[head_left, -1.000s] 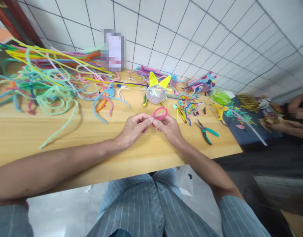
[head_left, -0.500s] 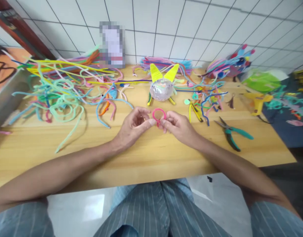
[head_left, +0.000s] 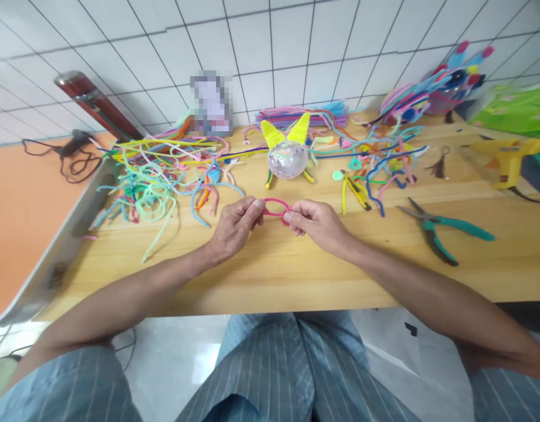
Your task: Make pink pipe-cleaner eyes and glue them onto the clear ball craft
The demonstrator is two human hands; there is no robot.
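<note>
A pink pipe cleaner [head_left: 276,200] is bent into a loop between my two hands, above the front part of the table. Its left side is pinched between the thumb and fingers of my left hand [head_left: 237,225]. My right hand [head_left: 316,224] grips the right side, where a short end shows by the fingers. Just beyond the loop stands a clear, shiny ball figure [head_left: 288,159] with two yellow pointed ears [head_left: 299,129] and small dark-and-yellow feet.
Tangled pipe cleaners [head_left: 153,202] lie to the left, more [head_left: 395,158] to the right. Teal-handled pliers [head_left: 441,228] and a yellow glue gun [head_left: 507,158] rest at the right. A yellow cutter [head_left: 357,192] lies nearer. Bundled pipe cleaners [head_left: 296,117] line the tiled wall.
My left hand has closed on the loop's left side, its fingers now curled in. The round loop now looks flatter and wider. The camera view has shifted.
</note>
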